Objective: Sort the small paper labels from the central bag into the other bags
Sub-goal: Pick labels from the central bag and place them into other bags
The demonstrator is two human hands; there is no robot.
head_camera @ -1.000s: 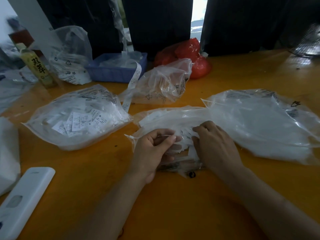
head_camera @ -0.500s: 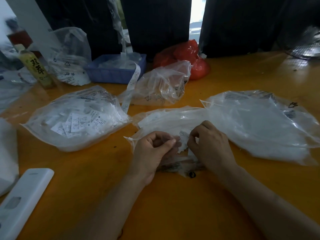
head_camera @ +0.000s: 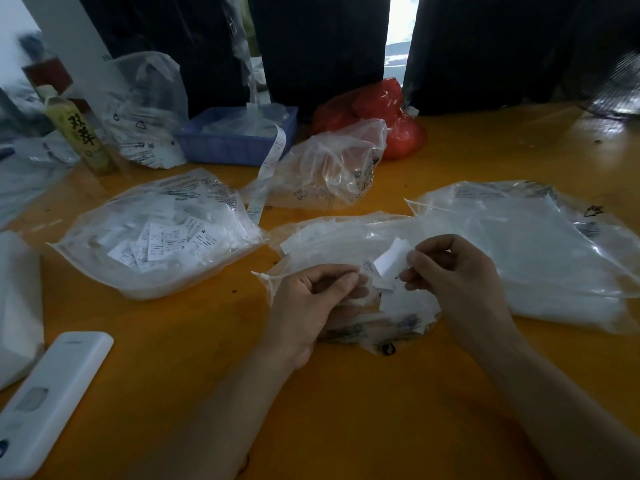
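We see 1 small paper label (head_camera: 390, 260) pinched at its right edge between thumb and forefinger of the right hand (head_camera: 460, 275), lifted just above the central bag (head_camera: 346, 237). The label sticks out leftward from those fingertips, tilted, blank side toward us. We judge it near weightless, thin, floppy and easy to crease, so a light pinch on an edge is enough; a hard squeeze would only crumple it. It could flutter off if the grip loosens.

The left hand (head_camera: 311, 299) sits just left of the label, fingers curled, thumb against forefinger, gripping crumpled film at the central bag's mouth; whether a label is also caught there we cannot tell. More loose labels lie under and between both sets of fingertips inside that bag. The film looks slick and limp, so we judge holding the mouth open helps.

Outward: left of the left hand, a fuller bag of labels (head_camera: 156, 237); right of the right hand, a large flat bag (head_camera: 536, 244), touching the central one. Beyond the fingertips, a crumpled clear bag (head_camera: 329, 168), a blue tray (head_camera: 235, 140), a red bag (head_camera: 381, 112), a bottle (head_camera: 81, 133). Near our left forearm, a white remote (head_camera: 52, 400) on the orange table (head_camera: 346, 410).
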